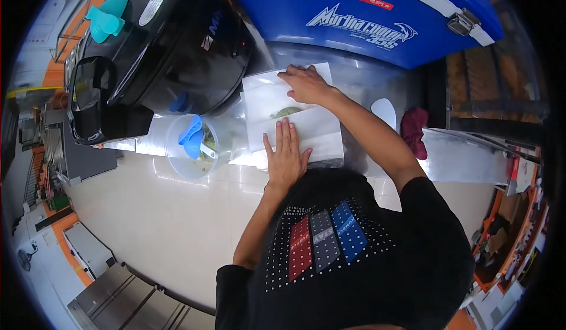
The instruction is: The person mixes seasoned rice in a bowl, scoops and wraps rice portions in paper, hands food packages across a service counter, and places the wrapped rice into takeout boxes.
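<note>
Sheets of white paper (268, 88) lie on a metal counter, with a patch of green, crumbly-looking food (288, 113) showing between two folds. My left hand (286, 159) rests flat on the near part of the paper, fingers stretched out just below the green food. On the far part, my right hand (306, 85) presses with its fingers apart and slightly bent near the top edge. To the left stands a clear plastic tub (180, 162) with some green food inside. A blue scoop (191, 141) and a white handle sit in it.
A large black cooker (177, 53) stands at the back left, with a turquoise item (107, 18) on top. Behind the paper is a blue cooler box (283, 5). On the right lie a white oval piece (384, 113) and a maroon cloth (414, 132).
</note>
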Motion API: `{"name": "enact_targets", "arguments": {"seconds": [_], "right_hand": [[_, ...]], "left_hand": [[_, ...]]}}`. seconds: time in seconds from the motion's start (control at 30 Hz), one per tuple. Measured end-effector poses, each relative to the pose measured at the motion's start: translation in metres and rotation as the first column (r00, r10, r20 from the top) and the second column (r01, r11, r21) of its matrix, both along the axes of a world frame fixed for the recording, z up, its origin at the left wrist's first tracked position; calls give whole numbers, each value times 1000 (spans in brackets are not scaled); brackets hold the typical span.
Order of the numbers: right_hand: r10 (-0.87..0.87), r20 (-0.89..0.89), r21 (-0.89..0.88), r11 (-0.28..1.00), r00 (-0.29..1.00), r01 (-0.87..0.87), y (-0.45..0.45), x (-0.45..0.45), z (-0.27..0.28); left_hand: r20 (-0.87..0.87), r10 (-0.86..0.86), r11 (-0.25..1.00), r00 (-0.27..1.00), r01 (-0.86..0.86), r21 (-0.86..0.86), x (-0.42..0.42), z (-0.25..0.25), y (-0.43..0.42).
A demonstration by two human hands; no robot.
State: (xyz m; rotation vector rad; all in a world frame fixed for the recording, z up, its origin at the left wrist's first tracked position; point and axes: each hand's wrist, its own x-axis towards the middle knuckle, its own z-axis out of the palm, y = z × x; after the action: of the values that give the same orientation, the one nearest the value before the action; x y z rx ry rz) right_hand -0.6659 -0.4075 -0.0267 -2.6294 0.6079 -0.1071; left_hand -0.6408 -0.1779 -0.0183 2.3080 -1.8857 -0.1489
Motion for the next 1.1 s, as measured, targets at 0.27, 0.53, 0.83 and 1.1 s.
{"name": "enact_targets", "arguments": {"seconds": [0.27,0.53,0.83,1.1], "right_hand": [[152,-246,275,958,957,-81,-18,5,19],[476,188,45,869,859,-492,18,-34,42],[457,282,-179,889,843,-422,46,-72,21],[370,139,-274,906,918,-324,67,-82,26]], "left_hand": [[-22,-4,1000,1000,4,15,0,4,0],[-5,-13,999,1000,13,-31,-1,4,-1],[-15,-38,995,999,36,-95,0,7,1],[6,39,964,999,-36,-262,14,27,1]]}}
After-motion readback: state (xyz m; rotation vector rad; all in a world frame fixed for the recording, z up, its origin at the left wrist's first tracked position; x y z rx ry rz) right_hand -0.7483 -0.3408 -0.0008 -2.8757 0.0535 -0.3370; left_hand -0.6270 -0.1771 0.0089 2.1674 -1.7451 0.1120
